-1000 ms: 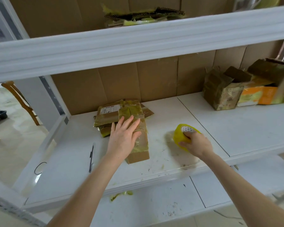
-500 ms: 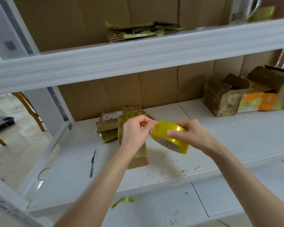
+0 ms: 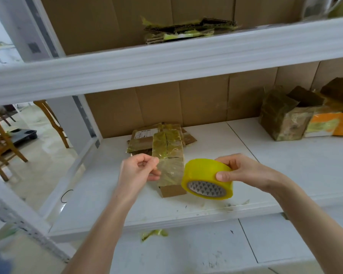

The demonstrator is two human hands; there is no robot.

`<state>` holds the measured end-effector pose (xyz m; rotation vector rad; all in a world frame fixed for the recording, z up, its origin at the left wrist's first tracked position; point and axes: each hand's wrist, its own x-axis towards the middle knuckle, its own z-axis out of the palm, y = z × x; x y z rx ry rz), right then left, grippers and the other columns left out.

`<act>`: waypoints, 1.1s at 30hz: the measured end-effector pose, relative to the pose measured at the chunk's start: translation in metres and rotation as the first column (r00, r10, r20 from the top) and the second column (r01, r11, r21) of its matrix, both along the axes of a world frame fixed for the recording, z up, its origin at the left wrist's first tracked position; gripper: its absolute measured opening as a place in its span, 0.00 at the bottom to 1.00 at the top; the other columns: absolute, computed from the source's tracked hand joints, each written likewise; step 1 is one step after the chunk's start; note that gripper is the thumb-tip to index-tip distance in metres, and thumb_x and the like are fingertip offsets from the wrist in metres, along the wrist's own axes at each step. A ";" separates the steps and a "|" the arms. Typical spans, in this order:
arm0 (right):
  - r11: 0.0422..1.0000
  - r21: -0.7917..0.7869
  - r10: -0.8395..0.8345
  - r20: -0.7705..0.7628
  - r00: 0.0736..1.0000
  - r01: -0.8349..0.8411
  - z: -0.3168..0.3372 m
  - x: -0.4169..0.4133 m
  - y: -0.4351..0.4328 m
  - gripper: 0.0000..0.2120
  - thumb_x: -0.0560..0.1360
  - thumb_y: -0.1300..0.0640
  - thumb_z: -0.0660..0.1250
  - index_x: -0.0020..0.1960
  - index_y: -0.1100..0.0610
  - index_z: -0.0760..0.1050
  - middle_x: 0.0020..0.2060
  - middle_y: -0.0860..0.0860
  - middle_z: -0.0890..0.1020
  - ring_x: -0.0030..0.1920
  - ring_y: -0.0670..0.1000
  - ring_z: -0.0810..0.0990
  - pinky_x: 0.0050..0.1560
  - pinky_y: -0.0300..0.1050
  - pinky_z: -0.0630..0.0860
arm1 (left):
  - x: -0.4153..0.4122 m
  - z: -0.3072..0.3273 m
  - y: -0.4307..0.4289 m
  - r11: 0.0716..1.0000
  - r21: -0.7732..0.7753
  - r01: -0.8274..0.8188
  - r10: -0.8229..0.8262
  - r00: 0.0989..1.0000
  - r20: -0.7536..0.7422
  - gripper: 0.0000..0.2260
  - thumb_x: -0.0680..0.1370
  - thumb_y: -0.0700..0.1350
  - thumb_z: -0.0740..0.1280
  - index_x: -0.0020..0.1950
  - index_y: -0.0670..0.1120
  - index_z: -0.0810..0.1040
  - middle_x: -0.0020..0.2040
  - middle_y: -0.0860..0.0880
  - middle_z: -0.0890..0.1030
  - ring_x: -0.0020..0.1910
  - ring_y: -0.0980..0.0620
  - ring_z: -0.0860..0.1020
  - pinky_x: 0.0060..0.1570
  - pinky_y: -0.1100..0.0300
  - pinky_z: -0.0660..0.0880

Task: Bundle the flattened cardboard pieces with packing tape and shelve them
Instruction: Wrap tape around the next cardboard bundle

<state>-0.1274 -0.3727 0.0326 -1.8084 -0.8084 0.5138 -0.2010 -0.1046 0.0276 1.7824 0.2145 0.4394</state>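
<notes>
A stack of flattened cardboard pieces [image 3: 167, 140], partly wrapped in yellowish tape, lies on the white middle shelf [image 3: 265, 175] near the back panel. My right hand [image 3: 238, 173] grips a yellow roll of packing tape [image 3: 207, 177] just above the stack's near end. My left hand [image 3: 139, 171] pinches the free end of the tape; a clear strip [image 3: 170, 172] is stretched between it and the roll. Another taped cardboard bundle [image 3: 188, 31] rests on the upper shelf.
Open, tape-covered cardboard boxes [image 3: 285, 117] and an orange box [image 3: 333, 123] stand at the right of the middle shelf. A tape scrap [image 3: 153, 234] lies on the lower shelf. Wooden chairs [image 3: 2, 139] stand on the floor to the left.
My left hand left the cardboard stack and took the tape's end. My right hand lifted the roll off the shelf, and a strip has been pulled out between the hands.
</notes>
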 end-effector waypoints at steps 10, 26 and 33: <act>0.938 -0.305 -0.073 0.297 0.952 0.167 -0.003 0.006 0.008 0.11 0.71 0.44 0.73 0.52 0.40 0.79 0.46 0.37 0.81 0.46 0.40 0.79 0.39 0.26 0.72 | -0.019 -0.006 0.012 0.991 0.013 -0.130 0.130 0.991 0.026 0.05 0.76 0.41 0.69 0.40 0.45 0.81 0.31 0.48 0.82 0.31 0.53 0.82 0.29 0.68 0.76; 0.794 -0.282 -0.372 0.477 0.796 0.539 -0.015 0.006 0.016 0.04 0.73 0.42 0.67 0.46 0.33 0.73 0.46 0.44 0.78 0.48 0.48 0.76 0.43 0.45 0.75 | -0.019 -0.010 0.035 0.984 0.002 -0.179 0.178 0.979 0.097 0.05 0.76 0.41 0.69 0.41 0.46 0.81 0.32 0.50 0.83 0.33 0.53 0.83 0.30 0.66 0.78; 0.745 -0.165 -0.487 0.529 0.696 0.647 -0.011 0.016 0.033 0.03 0.75 0.44 0.66 0.46 0.34 0.75 0.45 0.44 0.78 0.50 0.50 0.72 0.41 0.43 0.70 | -0.004 -0.026 0.041 0.957 -0.067 -0.284 0.290 0.950 0.116 0.07 0.76 0.39 0.69 0.39 0.49 0.80 0.33 0.53 0.81 0.33 0.55 0.82 0.29 0.66 0.77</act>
